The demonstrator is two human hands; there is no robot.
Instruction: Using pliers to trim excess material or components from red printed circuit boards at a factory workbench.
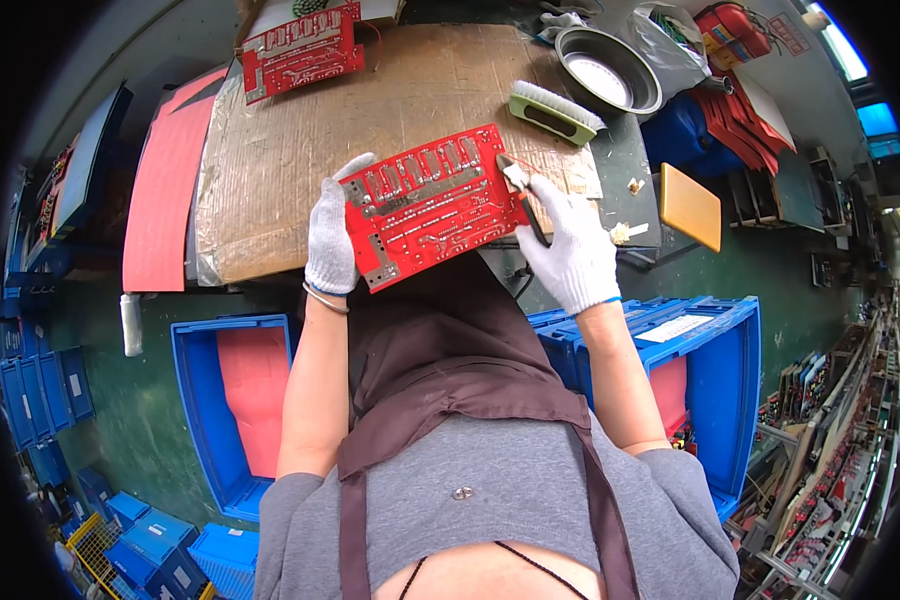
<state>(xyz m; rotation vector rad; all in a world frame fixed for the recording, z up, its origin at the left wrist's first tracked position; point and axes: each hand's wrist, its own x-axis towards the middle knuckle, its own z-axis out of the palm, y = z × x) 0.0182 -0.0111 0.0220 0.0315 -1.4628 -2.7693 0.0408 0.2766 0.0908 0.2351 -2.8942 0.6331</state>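
A red circuit board (432, 205) with silvery solder joints is tilted in front of me, above the near edge of the worktable. My left hand (332, 235), in a white knit glove, grips the board's left edge, with the fingers behind it. At the board's right edge is my right hand (568, 240), also gloved and closed around a slim hand tool (535, 218) with black and orange handles. Fingers cover most of that tool, so its exact kind is hidden. A second red circuit board (305, 52) lies at the table's far left.
Brown cardboard (270, 180) covers the worktable. A green brush (553, 113) with white bristles and a round metal bowl (608, 70) are at the far right. Blue crates (185, 400) stand on both sides of me. A yellow block (690, 207) sits right of the table.
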